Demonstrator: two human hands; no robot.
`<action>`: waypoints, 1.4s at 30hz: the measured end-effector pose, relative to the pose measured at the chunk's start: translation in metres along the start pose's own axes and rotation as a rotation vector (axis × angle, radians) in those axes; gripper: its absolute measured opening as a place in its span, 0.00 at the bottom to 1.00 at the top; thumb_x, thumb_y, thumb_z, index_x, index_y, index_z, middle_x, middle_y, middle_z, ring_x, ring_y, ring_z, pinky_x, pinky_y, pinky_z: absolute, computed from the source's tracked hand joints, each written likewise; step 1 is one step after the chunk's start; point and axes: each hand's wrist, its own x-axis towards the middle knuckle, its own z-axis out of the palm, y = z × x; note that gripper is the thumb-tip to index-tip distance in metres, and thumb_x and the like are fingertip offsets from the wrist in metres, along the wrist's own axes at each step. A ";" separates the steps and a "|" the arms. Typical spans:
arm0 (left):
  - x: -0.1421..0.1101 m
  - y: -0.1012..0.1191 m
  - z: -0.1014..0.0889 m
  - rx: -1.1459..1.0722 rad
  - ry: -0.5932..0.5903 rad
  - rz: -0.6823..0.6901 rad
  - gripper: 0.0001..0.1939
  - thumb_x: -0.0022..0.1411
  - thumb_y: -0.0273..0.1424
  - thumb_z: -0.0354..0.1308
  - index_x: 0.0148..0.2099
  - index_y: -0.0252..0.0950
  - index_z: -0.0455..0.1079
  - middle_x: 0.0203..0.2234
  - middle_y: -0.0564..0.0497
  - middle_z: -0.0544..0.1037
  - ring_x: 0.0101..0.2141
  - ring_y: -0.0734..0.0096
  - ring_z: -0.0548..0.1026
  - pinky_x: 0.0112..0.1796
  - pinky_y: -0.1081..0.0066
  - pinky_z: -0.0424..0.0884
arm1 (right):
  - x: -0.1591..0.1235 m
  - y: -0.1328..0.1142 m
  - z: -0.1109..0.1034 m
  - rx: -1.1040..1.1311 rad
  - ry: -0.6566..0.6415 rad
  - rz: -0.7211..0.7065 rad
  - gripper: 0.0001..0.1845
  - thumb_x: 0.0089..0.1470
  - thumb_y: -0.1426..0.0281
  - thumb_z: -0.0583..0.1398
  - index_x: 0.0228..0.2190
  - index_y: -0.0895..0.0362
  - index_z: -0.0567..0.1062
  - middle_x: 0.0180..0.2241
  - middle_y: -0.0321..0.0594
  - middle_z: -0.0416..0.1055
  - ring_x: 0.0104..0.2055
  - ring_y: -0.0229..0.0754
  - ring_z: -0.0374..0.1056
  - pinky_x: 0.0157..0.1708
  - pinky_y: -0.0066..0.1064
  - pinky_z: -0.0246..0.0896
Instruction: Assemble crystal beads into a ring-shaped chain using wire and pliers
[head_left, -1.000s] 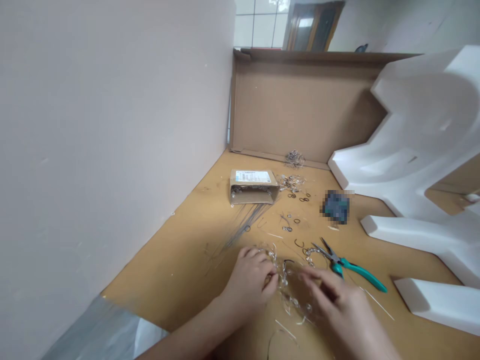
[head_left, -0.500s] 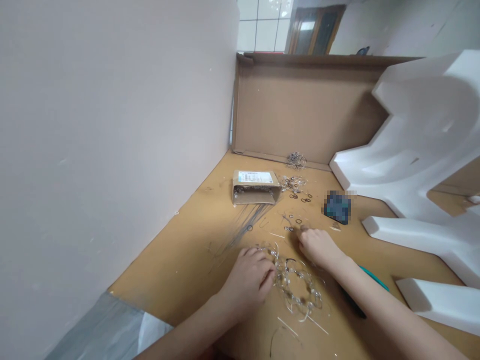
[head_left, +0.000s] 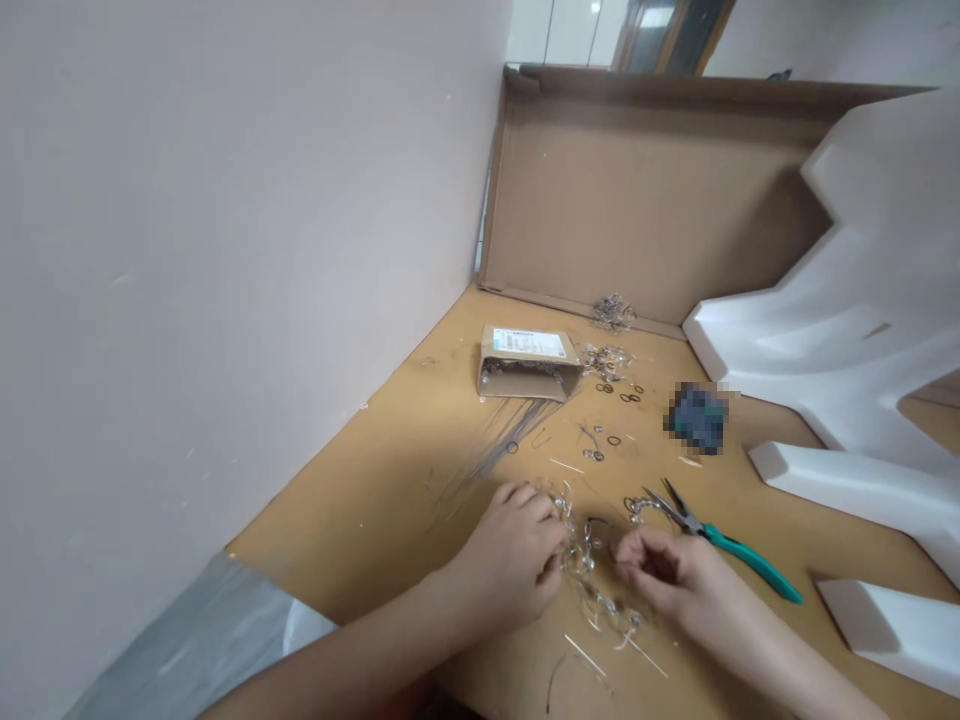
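A strand of clear beads linked by thin wire (head_left: 600,600) lies on the tabletop between my hands, with loose wire ends sticking out. My left hand (head_left: 517,545) is closed over the strand's left end, fingertips curled down on it. Beside the strand's right side, my right hand (head_left: 667,565) is pinched, thumb against index finger. Whatever is between those fingertips is too small to make out. Just beyond the right hand lie needle-nose pliers (head_left: 750,562) with teal handles, jaws apart, next to a short beaded piece (head_left: 637,508).
A small open cardboard box (head_left: 491,385) has dark wires (head_left: 506,435) in front of it. Several dark rings (head_left: 630,398) and a wire-and-bead heap (head_left: 609,360) lie nearby. White foam blocks (head_left: 817,470) border the right, a pale wall (head_left: 262,250) the left. A pixelated dark object (head_left: 697,418) sits right of centre.
My right hand has drawn back from near the loose rings to the strand, uncovering the pliers and short beaded piece. My left hand stays on the strand. The view has shifted slightly.
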 end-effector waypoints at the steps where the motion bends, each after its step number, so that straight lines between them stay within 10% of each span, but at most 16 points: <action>1: 0.002 -0.002 -0.002 0.009 -0.014 0.019 0.09 0.52 0.24 0.51 0.35 0.37 0.70 0.32 0.50 0.71 0.37 0.65 0.64 0.42 0.65 0.56 | -0.002 -0.002 0.003 -0.019 -0.003 -0.017 0.05 0.45 0.73 0.53 0.21 0.55 0.66 0.18 0.31 0.65 0.21 0.35 0.61 0.22 0.25 0.56; 9: 0.017 -0.019 -0.005 0.057 -0.153 0.177 0.07 0.54 0.24 0.53 0.30 0.37 0.71 0.28 0.53 0.74 0.35 0.68 0.65 0.40 0.66 0.54 | 0.005 -0.010 0.019 -0.240 -0.073 -0.108 0.09 0.46 0.77 0.52 0.21 0.55 0.69 0.19 0.32 0.66 0.21 0.35 0.61 0.22 0.25 0.55; 28: 0.046 -0.019 -0.012 -0.037 -0.357 0.141 0.04 0.52 0.25 0.56 0.28 0.38 0.71 0.24 0.55 0.74 0.35 0.69 0.69 0.38 0.70 0.60 | 0.009 0.004 0.039 -0.417 0.300 -0.505 0.09 0.57 0.72 0.52 0.29 0.55 0.71 0.24 0.37 0.70 0.24 0.36 0.68 0.25 0.25 0.60; 42: 0.016 -0.003 -0.001 -0.356 -0.054 0.032 0.03 0.57 0.25 0.51 0.32 0.35 0.65 0.32 0.51 0.72 0.35 0.73 0.69 0.37 0.74 0.63 | -0.003 -0.005 0.020 -0.488 0.087 -0.221 0.08 0.52 0.72 0.53 0.24 0.53 0.68 0.20 0.34 0.71 0.21 0.38 0.68 0.21 0.26 0.55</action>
